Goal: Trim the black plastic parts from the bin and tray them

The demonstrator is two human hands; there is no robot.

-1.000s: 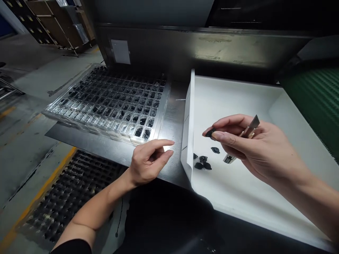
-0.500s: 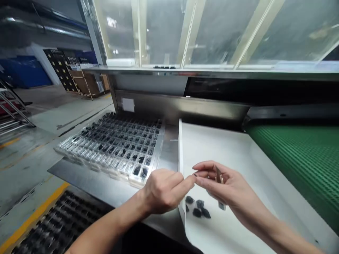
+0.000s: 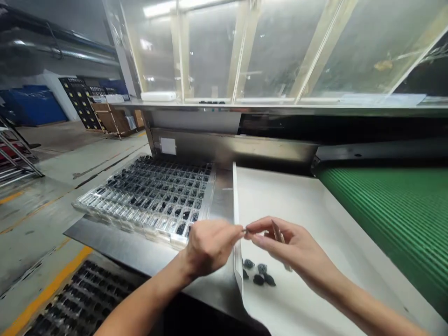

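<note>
My left hand (image 3: 212, 245) is closed, its thumb and forefinger pinching one end of a tiny dark piece (image 3: 245, 230) too small to name. Fingertips of my right hand (image 3: 292, 240) meet it from the other side. A slim pointed metal tool (image 3: 279, 233) is tucked in my right hand, its lower end sticking out beneath the fingers. Both hands hover over the left rim of a white tray (image 3: 280, 191). Several small black parts (image 3: 259, 279) lie in that tray below my hands.
Left of the tray, stacked clear plastic trays (image 3: 150, 196) hold black parts in rows of pockets. A metal bench (image 3: 115, 238) supports them. More filled trays (image 3: 75, 298) sit lower left. A green conveyor belt (image 3: 392, 210) runs at right; a shelf (image 3: 280, 110) crosses above.
My hands have shifted slightly left, still joined at the fingertips. The left fingers have drawn back a little, and the tiny dark piece shows between both hands. The view has tilted slightly upward.
</note>
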